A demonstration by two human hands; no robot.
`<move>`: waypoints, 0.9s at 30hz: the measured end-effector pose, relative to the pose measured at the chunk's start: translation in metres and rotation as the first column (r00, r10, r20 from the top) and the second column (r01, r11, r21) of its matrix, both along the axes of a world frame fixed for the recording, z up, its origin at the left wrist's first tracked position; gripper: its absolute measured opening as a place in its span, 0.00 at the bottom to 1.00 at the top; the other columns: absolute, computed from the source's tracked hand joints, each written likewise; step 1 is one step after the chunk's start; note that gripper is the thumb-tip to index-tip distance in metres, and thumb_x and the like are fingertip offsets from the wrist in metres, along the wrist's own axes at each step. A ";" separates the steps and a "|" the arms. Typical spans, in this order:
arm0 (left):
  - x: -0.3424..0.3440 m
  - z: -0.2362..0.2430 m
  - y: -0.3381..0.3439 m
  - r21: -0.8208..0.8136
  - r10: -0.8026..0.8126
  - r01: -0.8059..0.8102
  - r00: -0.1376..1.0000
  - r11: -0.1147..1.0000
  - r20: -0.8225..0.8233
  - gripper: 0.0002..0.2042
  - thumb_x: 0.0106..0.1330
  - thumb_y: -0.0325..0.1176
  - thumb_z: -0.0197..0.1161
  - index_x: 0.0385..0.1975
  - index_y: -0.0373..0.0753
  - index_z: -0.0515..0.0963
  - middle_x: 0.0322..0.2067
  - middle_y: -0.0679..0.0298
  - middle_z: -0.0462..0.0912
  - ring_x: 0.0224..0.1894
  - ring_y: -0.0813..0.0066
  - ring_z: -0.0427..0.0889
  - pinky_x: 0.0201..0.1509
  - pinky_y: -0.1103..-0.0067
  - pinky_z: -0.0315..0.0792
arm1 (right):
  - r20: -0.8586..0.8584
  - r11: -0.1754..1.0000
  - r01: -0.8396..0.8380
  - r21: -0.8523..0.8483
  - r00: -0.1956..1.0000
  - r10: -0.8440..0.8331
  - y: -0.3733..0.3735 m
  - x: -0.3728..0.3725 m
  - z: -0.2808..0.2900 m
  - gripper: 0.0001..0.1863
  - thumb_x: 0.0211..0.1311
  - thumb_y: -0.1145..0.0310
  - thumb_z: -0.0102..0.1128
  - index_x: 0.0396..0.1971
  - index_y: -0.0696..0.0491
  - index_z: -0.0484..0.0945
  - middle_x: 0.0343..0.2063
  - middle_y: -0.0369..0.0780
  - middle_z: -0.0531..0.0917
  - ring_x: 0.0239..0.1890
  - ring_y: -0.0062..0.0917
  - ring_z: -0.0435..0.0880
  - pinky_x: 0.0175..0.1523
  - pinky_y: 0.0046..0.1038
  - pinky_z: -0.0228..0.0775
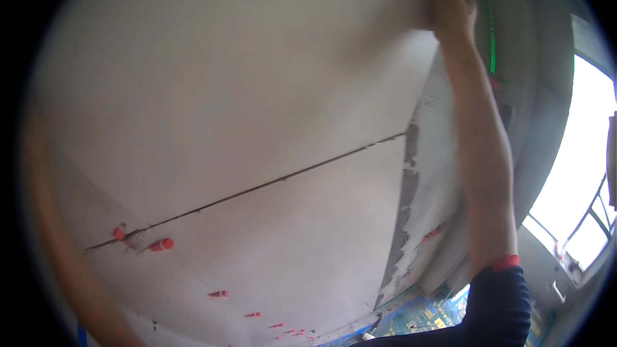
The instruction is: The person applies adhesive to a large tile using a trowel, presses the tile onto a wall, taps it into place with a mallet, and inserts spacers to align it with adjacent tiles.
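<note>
A large pale tile [244, 90] fills the upper part of the view. My right hand [452, 9] is raised to its upper right edge, fingers bent against the edge, with a dark shadow beside the palm. My left arm rises along the left rim of the view; my left hand [37, 138] is dim and smeared near the tile's left side, its fingers not readable. Below lies a second pale tile [308, 231], parted from the upper one by a thin dark joint [283, 178]. Red levelling wedges [162, 244] sit along the joints at the lower left.
Grey mortar [406, 199] shows along the lower tile's right edge, next to bare wall. A green laser line [492, 38] runs down the wall at the right. A bright window [572, 135] stands farther right. Green printed sheeting [421, 318] lies at the bottom.
</note>
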State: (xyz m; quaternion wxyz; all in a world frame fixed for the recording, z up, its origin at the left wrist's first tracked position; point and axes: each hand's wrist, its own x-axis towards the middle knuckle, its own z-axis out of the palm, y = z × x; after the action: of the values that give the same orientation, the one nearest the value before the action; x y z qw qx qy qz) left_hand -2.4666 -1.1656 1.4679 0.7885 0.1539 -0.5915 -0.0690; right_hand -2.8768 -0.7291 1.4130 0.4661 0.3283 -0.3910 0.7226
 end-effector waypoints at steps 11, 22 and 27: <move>-0.038 -0.004 0.046 0.005 -0.214 0.215 0.971 0.977 0.109 0.20 0.74 0.44 0.53 0.46 0.30 0.81 0.39 0.51 0.85 0.43 0.59 0.83 0.47 0.68 0.74 | -0.351 0.163 0.850 0.500 0.371 -0.860 0.010 -0.052 0.034 0.27 0.71 0.55 0.51 0.61 0.59 0.65 0.35 0.47 0.83 0.36 0.39 0.84 0.40 0.39 0.78; -0.071 -0.002 -0.008 -0.262 0.278 -0.241 0.954 0.935 0.115 0.21 0.70 0.49 0.55 0.40 0.34 0.80 0.32 0.53 0.83 0.38 0.53 0.80 0.44 0.63 0.72 | -0.417 0.191 0.909 0.371 0.347 -0.840 0.024 -0.209 0.052 0.25 0.75 0.69 0.38 0.70 0.39 0.61 0.47 0.48 0.82 0.38 0.30 0.83 0.42 0.30 0.77; -0.077 -0.013 0.003 -0.322 0.477 -0.446 0.879 0.835 0.020 0.21 0.67 0.49 0.60 0.36 0.32 0.77 0.35 0.51 0.80 0.40 0.54 0.77 0.45 0.64 0.70 | -0.261 0.338 0.838 0.427 0.473 -0.842 -0.010 -0.153 0.034 0.25 0.73 0.62 0.48 0.68 0.49 0.65 0.45 0.48 0.81 0.38 0.32 0.81 0.47 0.33 0.74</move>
State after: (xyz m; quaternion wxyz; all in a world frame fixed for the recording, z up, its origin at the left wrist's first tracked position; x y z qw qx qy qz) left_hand -2.5436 -1.1622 1.4549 0.7655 0.1705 -0.5787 0.2238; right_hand -3.0300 -0.7387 1.4470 0.6660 0.1861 -0.6771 0.2515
